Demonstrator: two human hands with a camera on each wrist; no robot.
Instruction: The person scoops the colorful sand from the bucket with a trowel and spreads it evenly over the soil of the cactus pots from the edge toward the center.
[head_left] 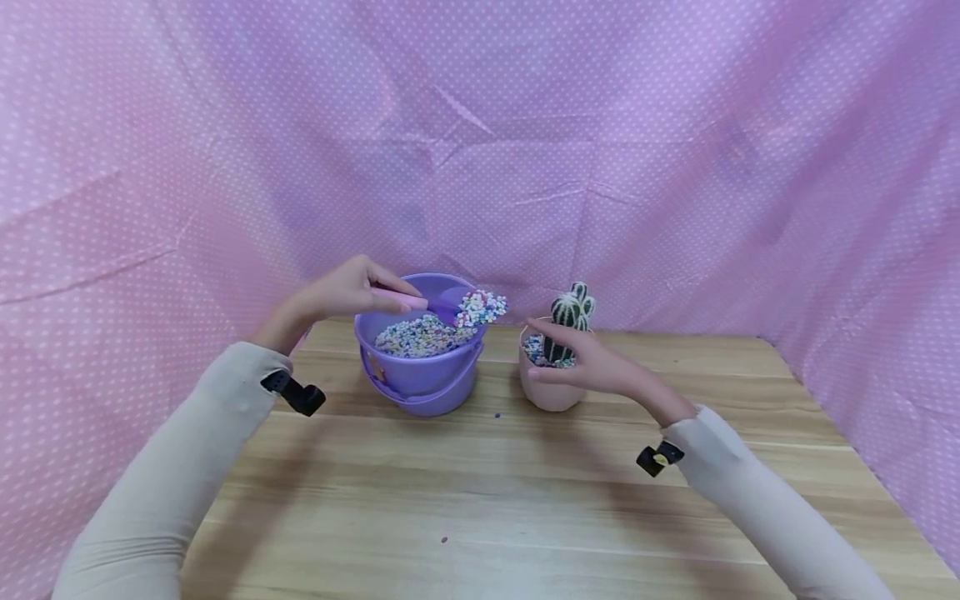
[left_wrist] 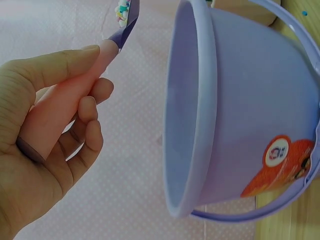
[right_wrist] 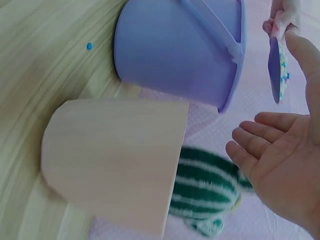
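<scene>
My left hand (head_left: 348,287) grips the pink handle of a toy shovel (left_wrist: 67,107), thumb along it and fingers curled round. The shovel's purple blade carries a heap of small multicoloured pebbles (head_left: 482,308) above the right rim of a purple bucket (head_left: 420,379). More of these pebbles lie inside the bucket. To its right stands a pale pink pot (right_wrist: 115,160) holding a knitted-looking green and white cactus (head_left: 567,312), with pebbles around its base. My right hand (right_wrist: 285,165) is spread beside the cactus, above the pot's rim, and holds nothing.
Wooden tabletop (head_left: 480,483) lies under everything. A single blue pebble (right_wrist: 89,46) sits between bucket and pot, and a small dark one (head_left: 444,540) near the front. The bucket's handle (left_wrist: 250,215) hangs down. Pink dotted cloth (head_left: 495,167) surrounds the back and sides.
</scene>
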